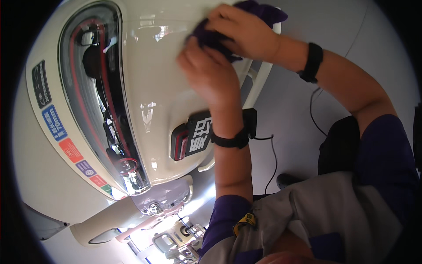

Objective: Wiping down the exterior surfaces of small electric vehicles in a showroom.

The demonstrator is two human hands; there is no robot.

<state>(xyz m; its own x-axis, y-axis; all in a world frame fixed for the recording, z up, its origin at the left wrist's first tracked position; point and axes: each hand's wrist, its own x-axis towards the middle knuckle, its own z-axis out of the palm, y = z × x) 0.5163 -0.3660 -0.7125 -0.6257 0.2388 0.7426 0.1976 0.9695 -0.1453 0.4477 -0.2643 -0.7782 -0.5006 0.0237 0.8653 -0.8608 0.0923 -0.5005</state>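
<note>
A dark purple cloth (214, 40) lies bunched against the glossy cream rear panel (149, 83) of a vehicle that looks like an electric scooter. My right hand (246, 33) grips the cloth from above, and a loose end of it sticks out past the knuckles. Beside it, my left hand (210, 72) has bent fingers closed at the cloth's lower edge, slightly blurred. Below the left hand, its forearm passes in front of a black plate (200, 136) with light lettering and a red reflector. Both wrists wear black bands.
Left of my hands is a long, dark tail light (99, 83) with red strips. Coloured stickers (70, 149) line the cream body beyond it. A black cable (274, 154) hangs over the grey floor (290, 105). More scooters (167, 193) stand at the lower left.
</note>
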